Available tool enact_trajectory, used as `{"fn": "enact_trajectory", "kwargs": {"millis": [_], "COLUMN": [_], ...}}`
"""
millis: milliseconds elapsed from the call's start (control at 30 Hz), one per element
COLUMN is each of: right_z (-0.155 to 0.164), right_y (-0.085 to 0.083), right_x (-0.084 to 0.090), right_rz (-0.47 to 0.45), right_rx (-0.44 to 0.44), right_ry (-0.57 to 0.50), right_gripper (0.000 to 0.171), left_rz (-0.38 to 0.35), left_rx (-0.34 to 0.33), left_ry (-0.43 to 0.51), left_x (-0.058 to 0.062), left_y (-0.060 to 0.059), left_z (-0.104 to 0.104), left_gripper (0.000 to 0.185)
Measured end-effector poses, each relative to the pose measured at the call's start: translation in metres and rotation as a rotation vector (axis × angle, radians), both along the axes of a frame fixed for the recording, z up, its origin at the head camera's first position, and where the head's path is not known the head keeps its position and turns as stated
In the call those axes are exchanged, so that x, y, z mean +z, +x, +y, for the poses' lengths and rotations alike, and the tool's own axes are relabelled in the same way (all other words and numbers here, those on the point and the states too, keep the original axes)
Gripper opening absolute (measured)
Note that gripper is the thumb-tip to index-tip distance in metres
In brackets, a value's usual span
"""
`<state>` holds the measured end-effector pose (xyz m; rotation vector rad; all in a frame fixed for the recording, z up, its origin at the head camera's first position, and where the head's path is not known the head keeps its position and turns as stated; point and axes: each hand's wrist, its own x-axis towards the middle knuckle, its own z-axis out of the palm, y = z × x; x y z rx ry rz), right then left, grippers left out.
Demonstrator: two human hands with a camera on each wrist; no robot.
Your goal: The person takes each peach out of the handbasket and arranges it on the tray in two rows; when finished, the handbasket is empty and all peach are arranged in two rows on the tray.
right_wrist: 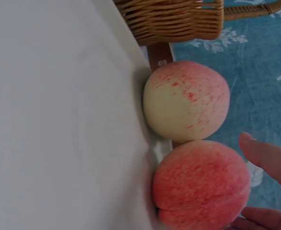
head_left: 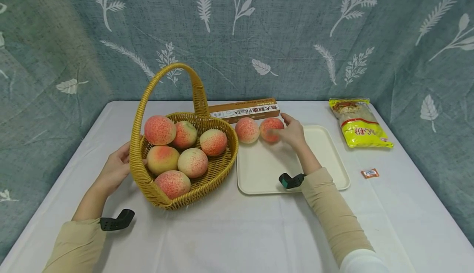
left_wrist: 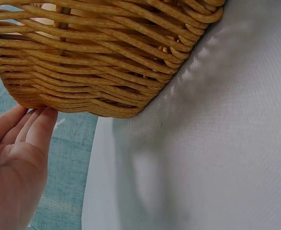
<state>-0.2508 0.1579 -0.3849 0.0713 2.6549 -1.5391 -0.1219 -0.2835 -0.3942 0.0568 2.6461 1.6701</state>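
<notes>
Right hand (head_left: 294,133): fingers spread about the red, rounded peach (head_left: 272,130), thumb clear of its surface; we see no firm hold. The peach sits at the far edge of the cream rectangular tray (head_left: 264,170), close against a pale cream-and-pink round peach (head_left: 247,130). Left hand (head_left: 116,168): holding the golden-brown woven wicker basket (head_left: 211,188) at its left side, fingertips under the base.

Handling, our estimate: light, fairly firm, matte rather than slippery, prone to roll. We would grip across the widest part, clear of the neighbour.

Edges: a brown-and-white cardboard box (head_left: 244,110) lies behind the peaches; the basket's right rim stands beside the pale one. Open room: the bare near part of the tray, and the basket's right end.
</notes>
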Motion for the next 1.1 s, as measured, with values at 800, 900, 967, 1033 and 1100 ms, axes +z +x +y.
{"fn": "enact_trajectory", "kwargs": {"millis": [800,900,967,1033,1100], "right_z": [-0.06,-0.071,-0.079,-0.087,-0.095], "right_y": [0.022,0.023,0.024,0.024,0.024], "right_x": [0.061,0.065,0.067,0.068,0.069], "right_rz": [0.143,0.129,0.109,0.096,0.093], "right_rx": [0.254,0.295,0.322,0.347,0.383], "right_ry": [-0.219,-0.236,-0.252,-0.244,-0.23], "right_gripper": [0.077,0.076,0.076,0.076,0.076], "left_rz": [0.009,0.011,0.011,0.01,0.007], "left_rx": [0.001,-0.002,0.003,0.008,0.015], "left_ry": [0.016,0.018,0.029,0.038,0.041], "left_x": [0.002,0.002,0.002,0.002,0.001], "left_y": [0.0,-0.001,-0.001,-0.001,-0.001], "left_z": [0.002,0.002,0.002,0.002,0.002], "left_gripper": [0.079,0.079,0.078,0.077,0.077]}}
